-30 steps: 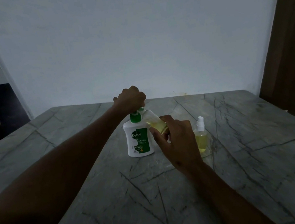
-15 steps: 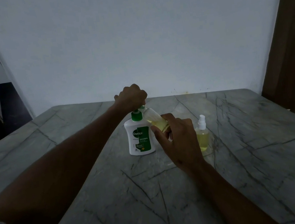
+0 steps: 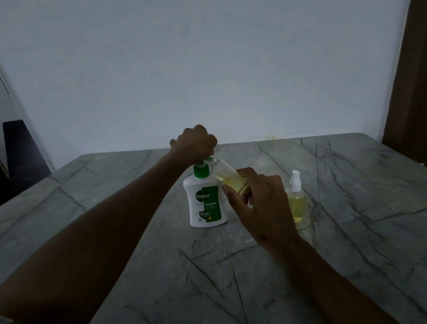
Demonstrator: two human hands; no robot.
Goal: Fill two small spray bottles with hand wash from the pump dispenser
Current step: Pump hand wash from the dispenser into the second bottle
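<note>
Left hand (image 3: 194, 144) clenched over pump dispenser (image 3: 205, 203) head; right hand (image 3: 262, 209) grasping tilted open bottle (image 3: 226, 177) at nozzle.

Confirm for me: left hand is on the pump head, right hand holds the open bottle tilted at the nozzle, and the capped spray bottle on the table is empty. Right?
Not quite. In the head view the capped spray bottle is not empty; yellow liquid fills much of it. The rest holds: left hand on the pump dispenser, right hand tilting the open bottle to the nozzle.
</note>
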